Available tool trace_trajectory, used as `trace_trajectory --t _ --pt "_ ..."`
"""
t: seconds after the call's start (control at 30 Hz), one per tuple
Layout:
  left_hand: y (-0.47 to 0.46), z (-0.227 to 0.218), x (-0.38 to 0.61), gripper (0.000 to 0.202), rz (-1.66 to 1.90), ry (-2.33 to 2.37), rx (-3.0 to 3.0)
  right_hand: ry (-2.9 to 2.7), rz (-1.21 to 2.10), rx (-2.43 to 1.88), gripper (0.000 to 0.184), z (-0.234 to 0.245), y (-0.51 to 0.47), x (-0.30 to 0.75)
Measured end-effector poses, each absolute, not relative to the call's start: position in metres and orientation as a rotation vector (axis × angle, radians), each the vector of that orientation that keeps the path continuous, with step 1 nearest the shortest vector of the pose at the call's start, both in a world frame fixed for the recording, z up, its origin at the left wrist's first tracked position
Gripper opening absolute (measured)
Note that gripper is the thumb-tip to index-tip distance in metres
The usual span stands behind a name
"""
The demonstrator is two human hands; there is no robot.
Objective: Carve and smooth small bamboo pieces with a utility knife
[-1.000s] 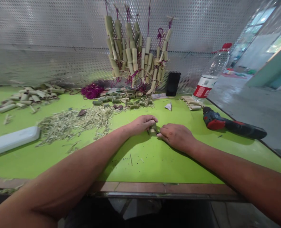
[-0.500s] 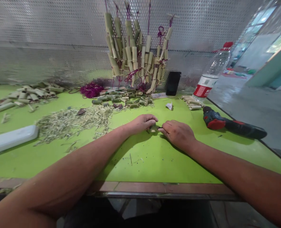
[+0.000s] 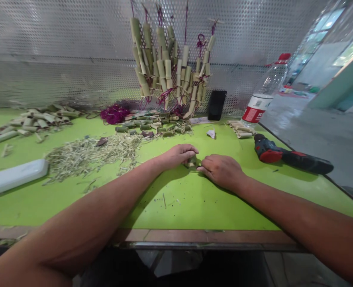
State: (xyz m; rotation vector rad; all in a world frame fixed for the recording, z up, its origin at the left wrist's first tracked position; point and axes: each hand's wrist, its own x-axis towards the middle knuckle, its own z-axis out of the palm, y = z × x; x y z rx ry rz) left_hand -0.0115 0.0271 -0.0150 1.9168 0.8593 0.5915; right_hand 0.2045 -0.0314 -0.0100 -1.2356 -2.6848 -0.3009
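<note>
The right hand (image 3: 222, 172) has slid slightly lower toward the small bamboo piece (image 3: 191, 162); the left hand's (image 3: 176, 156) curled fingers hold it, while the right fingers' grip is unclear.

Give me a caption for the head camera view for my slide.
Left hand and right hand flank a small bamboo piece on a green workbench.

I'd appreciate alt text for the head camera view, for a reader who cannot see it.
The left hand and right hand meet at a small bamboo piece on a lime-green worktable, with bamboo shavings, a cordless drill and strung bamboo tubes nearby.
</note>
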Motion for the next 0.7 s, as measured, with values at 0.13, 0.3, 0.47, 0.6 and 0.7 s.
trace_trajectory --t 0.13,0.3,0.47,0.6,0.7 --pt "0.026 -0.014 -0.011 0.034 0.595 0.869 1.908 -2.539 -0.369 -1.335 0.052 -0.011 -0.031 0.205" --pt "0.023 -0.010 -0.010 0.034 0.591 0.894 1.904 -2.545 -0.409 -1.331 0.052 -0.011 -0.031 0.204" --pt "0.019 -0.004 -0.009 0.035 0.580 0.886 1.910 -2.609 -0.360 -1.331 0.051 -0.009 -0.030 0.204" --pt "0.020 -0.006 -0.009 0.035 0.582 0.856 1.929 -2.679 -0.308 -1.311 0.051 -0.008 -0.030 0.203" --pt "0.023 -0.010 -0.009 0.035 0.599 0.901 1.931 -2.733 -0.297 -1.252 0.052 -0.009 -0.031 0.203"
